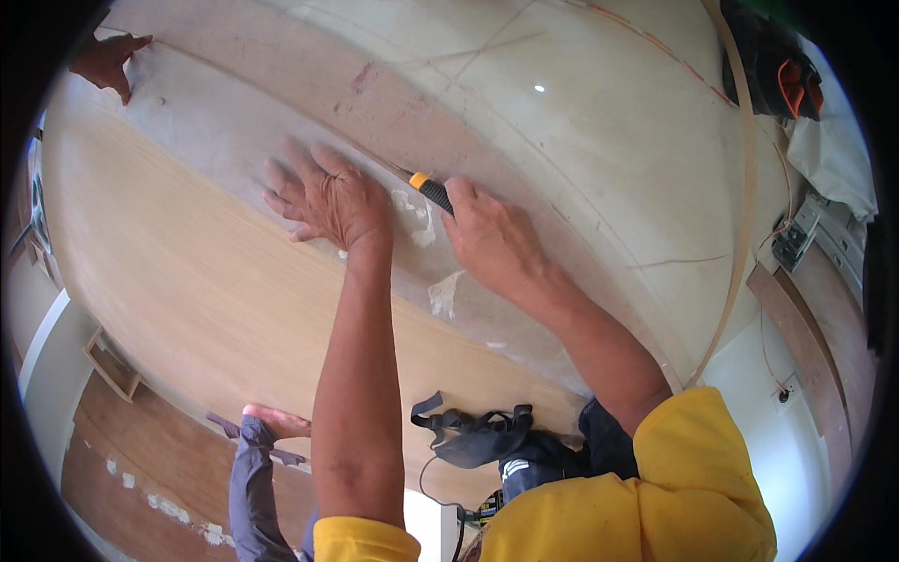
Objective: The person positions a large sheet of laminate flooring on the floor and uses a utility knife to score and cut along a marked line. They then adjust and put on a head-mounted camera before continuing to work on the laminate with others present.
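My left hand (332,201) lies flat with spread fingers on a grey-brown strip of board (206,112). That strip rests along a large panel with pale wood grain (187,234). To its right, my right hand (492,234) is closed round a tool with a black and yellow handle (431,192). Its narrow blade points up-left along the strip's far edge; the exact kind of tool cannot be made out. White patches (445,292) mark the strip near both hands. Another person's hand (108,64) touches the strip's far left end.
A second hand in a grey sleeve (253,468) touches the panel's near edge. Black straps (478,436) lie in front of me by a power tool (490,506). A thin curved strip (746,187) arches on the right, near a dark bag (773,66) and leaning boards (801,328).
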### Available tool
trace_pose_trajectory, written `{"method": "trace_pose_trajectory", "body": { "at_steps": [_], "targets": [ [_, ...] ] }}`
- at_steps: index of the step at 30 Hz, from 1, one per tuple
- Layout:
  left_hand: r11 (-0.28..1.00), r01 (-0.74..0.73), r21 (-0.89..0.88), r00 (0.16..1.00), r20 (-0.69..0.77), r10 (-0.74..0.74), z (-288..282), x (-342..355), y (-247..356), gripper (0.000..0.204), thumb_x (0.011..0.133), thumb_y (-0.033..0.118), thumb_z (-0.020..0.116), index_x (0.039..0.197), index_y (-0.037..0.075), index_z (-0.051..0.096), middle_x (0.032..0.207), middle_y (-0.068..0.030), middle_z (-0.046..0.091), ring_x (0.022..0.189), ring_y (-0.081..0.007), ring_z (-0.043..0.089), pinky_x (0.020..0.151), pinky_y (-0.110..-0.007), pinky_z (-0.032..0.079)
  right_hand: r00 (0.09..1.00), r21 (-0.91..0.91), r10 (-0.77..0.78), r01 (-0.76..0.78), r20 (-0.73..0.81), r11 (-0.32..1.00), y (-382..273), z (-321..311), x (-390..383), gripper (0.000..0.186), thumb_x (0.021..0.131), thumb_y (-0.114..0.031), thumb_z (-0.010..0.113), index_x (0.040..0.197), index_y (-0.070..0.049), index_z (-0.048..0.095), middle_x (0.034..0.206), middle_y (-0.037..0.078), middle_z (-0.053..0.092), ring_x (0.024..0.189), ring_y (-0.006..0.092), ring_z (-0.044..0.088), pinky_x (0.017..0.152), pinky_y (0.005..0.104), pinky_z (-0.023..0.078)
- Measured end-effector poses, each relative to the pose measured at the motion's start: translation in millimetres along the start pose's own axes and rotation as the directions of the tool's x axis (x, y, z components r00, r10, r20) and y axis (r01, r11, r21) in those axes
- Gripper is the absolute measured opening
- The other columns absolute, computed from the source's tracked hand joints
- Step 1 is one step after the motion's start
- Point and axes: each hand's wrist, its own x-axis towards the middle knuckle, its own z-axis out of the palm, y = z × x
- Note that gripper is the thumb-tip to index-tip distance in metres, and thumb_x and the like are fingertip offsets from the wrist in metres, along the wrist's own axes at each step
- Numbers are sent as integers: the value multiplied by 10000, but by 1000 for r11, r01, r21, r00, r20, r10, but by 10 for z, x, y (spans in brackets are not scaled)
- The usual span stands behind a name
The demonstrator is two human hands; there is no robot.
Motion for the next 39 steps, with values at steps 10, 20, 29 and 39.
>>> {"method": "trace_pose_trajectory", "body": {
  "at_steps": [10, 20, 29, 39],
  "targets": [
    [1000, -17, 11, 1000, -6, 17, 10, 10, -22, 562, 1052, 492, 300, 1543, 223, 347, 1633, -102, 183, 1505, -430, 68, 1077, -785, 118, 995, -152, 17, -2, 102, 988, -97, 16, 12, 173, 936, -69, 546, 1074, -1, 466, 956, 197, 640, 837, 363, 692, 696, 451, 572],
    [999, -28, 34, 1000, -13, 28, -10, 7, -33, 561, 1055, 493, 283, 1550, 234, 333, 1639, -99, 180, 1509, -420, 70, 1080, -775, 130, 970, -155, 60, -24, 235, 988, -193, -139, 51, 107, 941, -37, 509, 1019, 17, 459, 894, 223, 663, 820, 380, 694, 700, 466, 563],
    [999, -3, 39, 1000, 6, 3, -16, 12, 16, 560, 1061, 494, 263, 1559, 244, 311, 1642, -91, 175, 1515, -412, 59, 1085, -770, 136, 944, -152, 83, -36, 320, 988, -199, -271, -11, 112, 931, -16, 515, 1008, 29, 449, 847, 231, 662, 794, 395, 691, 676, 484, 555],
    [1000, 4, 11, 1000, 12, -4, -83, -49, -44, 579, 1055, 503, 273, 1552, 211, 331, 1640, -89, 182, 1517, -410, 59, 1098, -764, 106, 918, -106, 203, -177, 340, 978, 3, -393, -472, 152, 961, -97, 550, 1000, 25, 467, 885, 232, 662, 821, 415, 671, 704, 492, 537]
  ]
}}
